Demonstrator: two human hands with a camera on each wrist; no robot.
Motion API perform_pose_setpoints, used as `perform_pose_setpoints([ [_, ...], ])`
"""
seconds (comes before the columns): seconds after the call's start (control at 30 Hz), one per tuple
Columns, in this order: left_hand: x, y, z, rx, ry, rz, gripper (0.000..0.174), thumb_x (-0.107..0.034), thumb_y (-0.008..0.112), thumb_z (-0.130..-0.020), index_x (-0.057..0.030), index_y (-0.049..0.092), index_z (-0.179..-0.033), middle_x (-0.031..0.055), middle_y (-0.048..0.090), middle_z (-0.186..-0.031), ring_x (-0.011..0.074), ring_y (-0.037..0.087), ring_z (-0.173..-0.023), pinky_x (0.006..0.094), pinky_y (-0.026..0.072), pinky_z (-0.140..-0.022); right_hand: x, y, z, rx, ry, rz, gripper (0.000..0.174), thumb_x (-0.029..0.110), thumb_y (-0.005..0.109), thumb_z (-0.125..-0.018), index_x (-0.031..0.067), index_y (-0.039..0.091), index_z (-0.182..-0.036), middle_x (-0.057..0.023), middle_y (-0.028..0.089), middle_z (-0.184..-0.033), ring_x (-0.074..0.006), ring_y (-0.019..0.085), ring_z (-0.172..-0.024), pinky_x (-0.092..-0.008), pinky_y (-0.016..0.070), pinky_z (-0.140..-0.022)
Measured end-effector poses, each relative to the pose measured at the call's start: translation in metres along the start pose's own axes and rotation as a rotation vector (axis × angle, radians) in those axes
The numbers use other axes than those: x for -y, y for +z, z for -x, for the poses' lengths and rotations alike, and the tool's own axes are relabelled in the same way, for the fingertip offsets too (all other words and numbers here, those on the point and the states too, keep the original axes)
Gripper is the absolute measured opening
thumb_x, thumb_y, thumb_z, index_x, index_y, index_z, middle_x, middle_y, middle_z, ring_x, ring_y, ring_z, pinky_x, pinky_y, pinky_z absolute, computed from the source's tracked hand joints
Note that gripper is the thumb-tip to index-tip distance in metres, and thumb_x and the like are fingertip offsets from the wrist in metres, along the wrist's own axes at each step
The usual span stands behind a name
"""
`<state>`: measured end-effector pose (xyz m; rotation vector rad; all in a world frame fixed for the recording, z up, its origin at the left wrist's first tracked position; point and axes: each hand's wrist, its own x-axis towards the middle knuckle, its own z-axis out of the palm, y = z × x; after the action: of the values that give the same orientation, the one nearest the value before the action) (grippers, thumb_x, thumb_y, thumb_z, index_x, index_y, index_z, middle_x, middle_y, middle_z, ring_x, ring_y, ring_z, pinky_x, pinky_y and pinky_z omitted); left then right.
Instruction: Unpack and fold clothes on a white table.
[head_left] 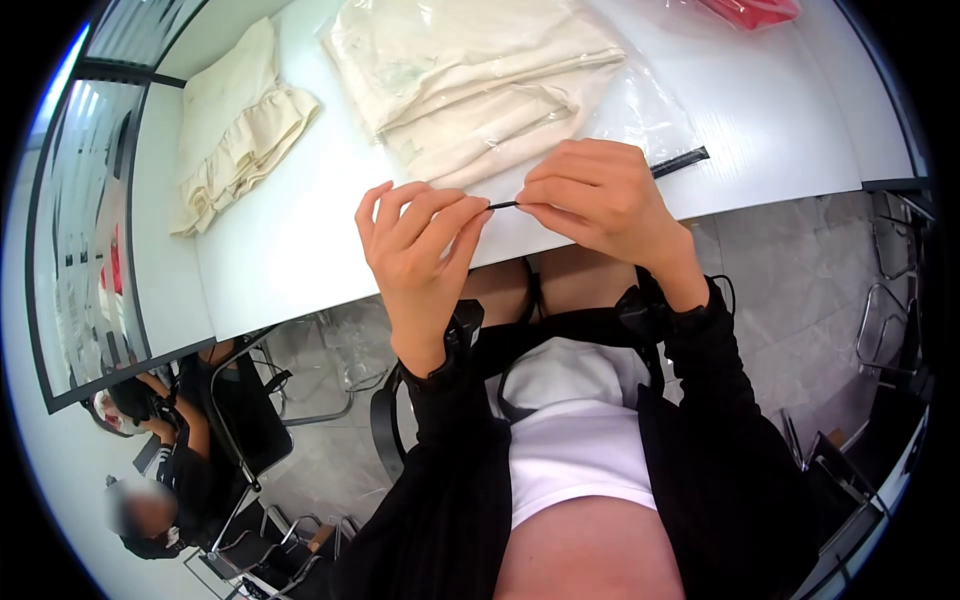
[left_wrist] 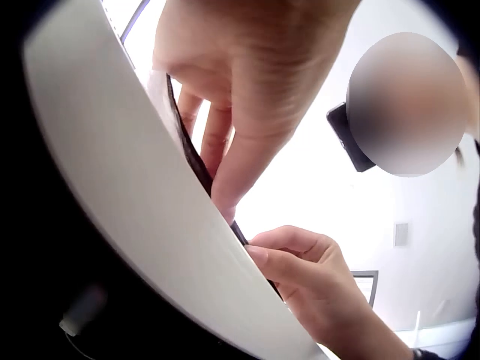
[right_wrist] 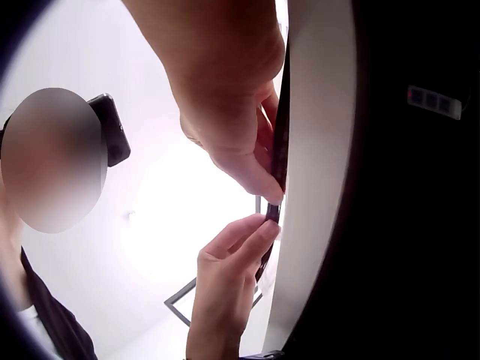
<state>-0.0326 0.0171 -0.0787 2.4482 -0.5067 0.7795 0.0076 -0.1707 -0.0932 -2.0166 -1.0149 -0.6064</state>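
A clear plastic bag (head_left: pixel 655 115) lies on the white table with folded cream cloth (head_left: pixel 480 85) inside. Along its near edge runs a black strip (head_left: pixel 682 162). My left hand (head_left: pixel 412 245) pinches this strip between thumb and forefinger, the other fingers spread. A short way to the right, my right hand (head_left: pixel 600 195) pinches it too, and a little of the strip shows between the two fingertip pairs. Both wrist views show the black strip (left_wrist: pixel 191 154) close along the table edge, with the fingertips of both hands near each other on it.
A ruffled cream cloth (head_left: pixel 245 130) lies at the table's left. Something red in plastic (head_left: pixel 752 10) sits at the far right. A glass partition (head_left: pixel 90 230) borders the left side. Another person (head_left: pixel 185 440) sits at lower left, among chairs (head_left: pixel 270 545).
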Motion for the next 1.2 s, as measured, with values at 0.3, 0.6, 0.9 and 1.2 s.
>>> perform_pose_setpoints([
  [0.3, -0.005, 0.005, -0.005, -0.042, 0.021, 0.019, 0.012, -0.01, 0.073, -0.063, -0.0129, 0.066, -0.071, -0.0044, 0.059, -0.072, 0.0146, 0.056, -0.078, 0.0376, 0.0356, -0.088, 0.002, -0.001, -0.003, 0.001, 0.022, 0.003, 0.011, 0.011, 0.067, -0.069, 0.007, 0.057, -0.072, -0.0011, 0.056, -0.067, -0.0182, 0.054, -0.061, -0.0281, 0.0426, -0.05],
  [0.6, -0.004, 0.009, -0.001, -0.055, -0.044, 0.095, 0.013, -0.007, 0.073, -0.062, -0.0131, 0.065, -0.07, -0.0047, 0.059, -0.07, 0.0146, 0.056, -0.079, 0.037, 0.0353, -0.089, 0.002, 0.001, -0.002, 0.033, 0.033, -0.019, 0.011, 0.012, 0.067, -0.07, 0.0071, 0.058, -0.074, -0.0019, 0.056, -0.068, -0.0189, 0.054, -0.062, -0.0286, 0.0427, -0.051],
  [0.9, -0.003, 0.012, -0.001, -0.023, -0.079, 0.139, 0.012, -0.008, 0.072, -0.062, -0.0108, 0.064, -0.071, -0.0027, 0.059, -0.071, 0.0162, 0.055, -0.078, 0.0355, 0.0372, -0.085, 0.003, 0.004, -0.001, 0.033, 0.053, -0.056, 0.01, 0.012, 0.066, -0.071, 0.0069, 0.058, -0.074, -0.0023, 0.057, -0.068, -0.0195, 0.055, -0.063, -0.0292, 0.0427, -0.052],
  [1.2, -0.005, 0.014, 0.001, -0.049, -0.146, 0.173, 0.012, -0.008, 0.072, -0.064, -0.0089, 0.063, -0.071, -0.0004, 0.059, -0.073, 0.0181, 0.054, -0.076, 0.0335, 0.0387, -0.08, 0.001, 0.0, -0.002, 0.087, 0.131, -0.069, 0.011, 0.013, 0.067, -0.071, 0.0081, 0.058, -0.075, -0.0013, 0.057, -0.069, -0.0188, 0.055, -0.063, -0.029, 0.0428, -0.052],
])
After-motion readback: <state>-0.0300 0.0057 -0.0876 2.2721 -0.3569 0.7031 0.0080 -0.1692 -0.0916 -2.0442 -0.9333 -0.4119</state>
